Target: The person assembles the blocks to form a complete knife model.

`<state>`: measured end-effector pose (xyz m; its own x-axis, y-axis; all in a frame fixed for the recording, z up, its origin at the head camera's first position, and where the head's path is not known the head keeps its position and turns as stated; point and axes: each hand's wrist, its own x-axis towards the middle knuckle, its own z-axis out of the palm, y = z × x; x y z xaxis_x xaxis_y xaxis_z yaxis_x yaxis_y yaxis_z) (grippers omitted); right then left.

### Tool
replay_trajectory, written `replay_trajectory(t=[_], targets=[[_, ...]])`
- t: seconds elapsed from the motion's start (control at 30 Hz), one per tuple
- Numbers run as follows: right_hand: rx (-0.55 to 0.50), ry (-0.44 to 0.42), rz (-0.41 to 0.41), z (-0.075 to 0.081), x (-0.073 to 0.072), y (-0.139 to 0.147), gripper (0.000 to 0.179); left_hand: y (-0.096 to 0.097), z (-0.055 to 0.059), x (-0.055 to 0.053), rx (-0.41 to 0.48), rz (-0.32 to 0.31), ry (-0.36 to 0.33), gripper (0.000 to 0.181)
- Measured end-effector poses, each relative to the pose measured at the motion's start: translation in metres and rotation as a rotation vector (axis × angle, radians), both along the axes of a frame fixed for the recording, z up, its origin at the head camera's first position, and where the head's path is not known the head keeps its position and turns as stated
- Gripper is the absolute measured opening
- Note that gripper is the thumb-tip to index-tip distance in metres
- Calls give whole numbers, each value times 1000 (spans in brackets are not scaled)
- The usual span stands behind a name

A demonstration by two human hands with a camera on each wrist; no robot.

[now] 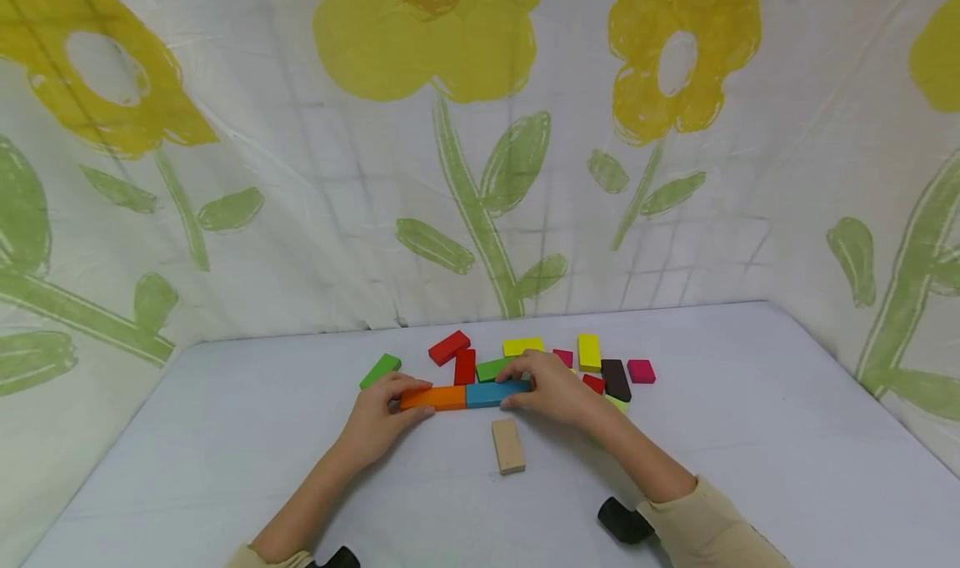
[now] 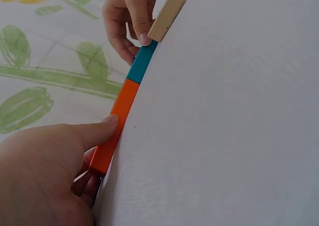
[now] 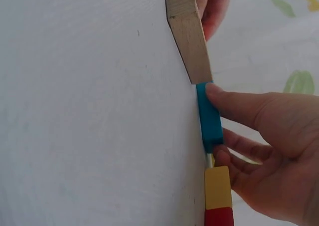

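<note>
An orange block (image 1: 438, 399) and a blue block (image 1: 487, 394) lie end to end in one line on the white table. My left hand (image 1: 377, 422) grips the outer end of the orange block, thumb on the near side and fingers on the far side. At the other end, my right hand (image 1: 555, 387) pinches the blue block between thumb and fingers. The left wrist view shows the orange block (image 2: 115, 131) meeting the blue block (image 2: 143, 62) end to end. A plain wooden block (image 1: 508, 447) lies just nearer to me than the blue one.
Behind the line lie red blocks (image 1: 465, 366), green blocks (image 1: 381, 369) and yellow blocks (image 1: 589, 352). Right of my right hand are a dark brown block (image 1: 616, 380) and a pink block (image 1: 641, 371). A flower-printed curtain (image 1: 337, 218) hangs behind the table (image 1: 720, 401).
</note>
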<state>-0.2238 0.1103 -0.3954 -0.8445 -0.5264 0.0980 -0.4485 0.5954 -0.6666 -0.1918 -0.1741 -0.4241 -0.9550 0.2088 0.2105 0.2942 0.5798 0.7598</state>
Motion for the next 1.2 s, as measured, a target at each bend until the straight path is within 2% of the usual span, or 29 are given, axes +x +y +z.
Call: replay_trajectory(t=[0.5,0.8,1.07,1.2], targets=[[13,17,35,2,1,-1,30,-2,0,1,-10,18,-11,31],[38,-32,23,15,-2,0,31,-2,-1,3,-2,27,-5,35],[0,-4,77,34,-21,-14,28,1,1,11,29,125,-13,32],[11,0,104,41,-33,-31,26,2,1,16,48,185,8,33]])
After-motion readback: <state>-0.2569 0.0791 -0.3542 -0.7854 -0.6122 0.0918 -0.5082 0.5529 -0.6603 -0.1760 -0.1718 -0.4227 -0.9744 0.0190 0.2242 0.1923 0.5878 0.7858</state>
